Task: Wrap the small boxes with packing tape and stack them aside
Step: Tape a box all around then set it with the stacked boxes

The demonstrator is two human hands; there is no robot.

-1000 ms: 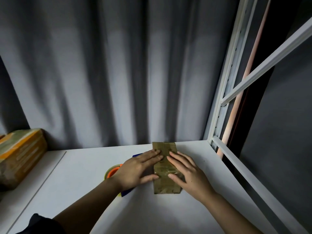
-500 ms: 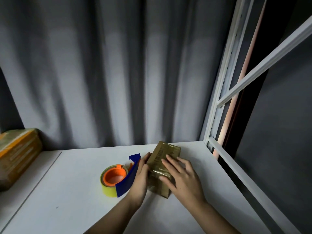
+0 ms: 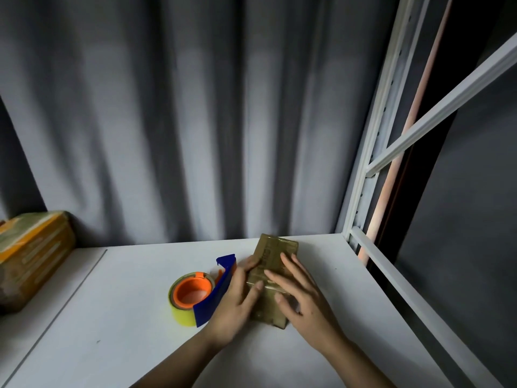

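A grey curtain [image 3: 173, 121] hangs in long folds across the whole back of the view, from nine o'clock round to one o'clock. A white metal frame [image 3: 372, 152] with a slanted crossbar rises at two o'clock, against a dark wall. Below the curtain lies a white table [image 3: 117, 326], which fills the lower half of the view.

At nine o'clock, on the far left of the table and touching the curtain, sits a stack of wrapped boxes [image 3: 30, 256], brown with orange stripes, partly cut off by the picture's edge.

Near the middle of the table, at about six o'clock, lies the small box [image 3: 275, 253], brown and glossy with tape, turned a little so its far end points toward one o'clock. Both hands rest on it. The left hand [image 3: 237, 301] lies along the box's left side, fingers nearly straight and pressed against it, thumb on the top face. The right hand [image 3: 302, 295] lies flat on top, fingers spread and straight, pressing down.

Just left of the left hand, at seven o'clock, sits the tape roll [image 3: 186, 298], yellow with an orange core, in a blue dispenser [image 3: 215, 295] whose blade end points toward the curtain.
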